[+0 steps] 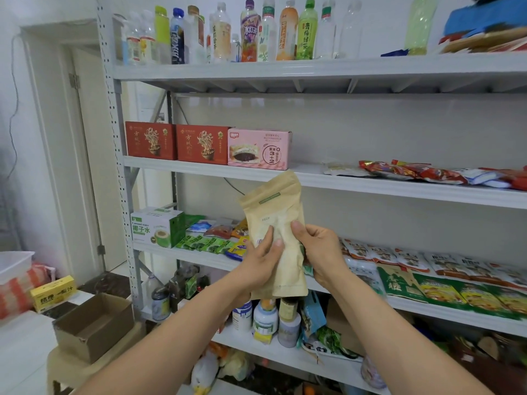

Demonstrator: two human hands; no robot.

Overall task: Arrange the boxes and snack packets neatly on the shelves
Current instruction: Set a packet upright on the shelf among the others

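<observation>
A tan kraft-paper pouch (275, 206) stands upright in front of the grey metal shelves (370, 185). My left hand (261, 262) grips its lower left side with the thumb across the front. My right hand (320, 250) grips its right edge, thumb on the front. Two red boxes (176, 143) and a pink box (258, 148) stand in a row at the left of the second shelf. Red and white snack packets (427, 173) lie loose at its right. More packets (427, 276) lie across the third shelf beside a white-and-green coconut water box (155, 228).
Drink bottles (242, 32) line the top shelf. Jars and cans (268, 319) crowd the lower shelf. An open cardboard box (94, 326) sits on a stool at the lower left, beside a yellow box (52, 293). A door frame (57, 138) stands left of the shelves.
</observation>
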